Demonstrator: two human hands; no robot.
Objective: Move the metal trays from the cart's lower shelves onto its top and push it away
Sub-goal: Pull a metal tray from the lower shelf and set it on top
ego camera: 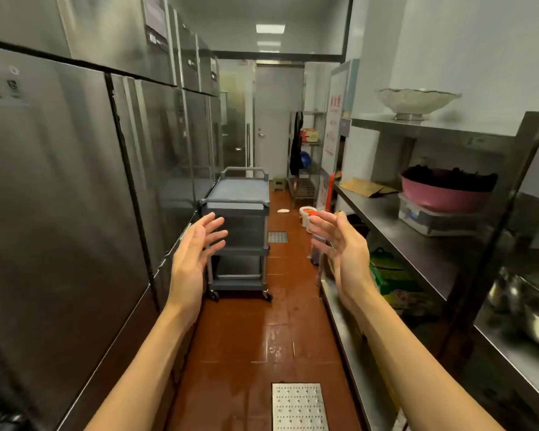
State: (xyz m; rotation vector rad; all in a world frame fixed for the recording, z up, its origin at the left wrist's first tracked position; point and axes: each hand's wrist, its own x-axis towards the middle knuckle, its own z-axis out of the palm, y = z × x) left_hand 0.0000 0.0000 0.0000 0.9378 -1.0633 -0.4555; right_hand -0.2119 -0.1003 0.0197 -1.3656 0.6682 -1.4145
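Note:
A grey three-shelf cart (240, 209) on wheels stands a few steps ahead in the aisle, close to the steel fridges on the left. Its flat top (241, 186) looks bare. A thin metal tray (238, 276) seems to lie on its lowest shelf; the middle shelf is too dark to read. My left hand (196, 247) and my right hand (339, 244) are raised in front of me, palms facing each other, fingers spread, holding nothing. Both are well short of the cart and touch nothing.
Tall steel fridges (75, 181) line the left side. Steel shelving (417, 244) on the right holds a pink basin (442, 194), bowls and bags. Red floor tiles carry metal drain grates (297, 405). White buckets (307, 214) stand right of the cart. A door (277, 119) closes the far end.

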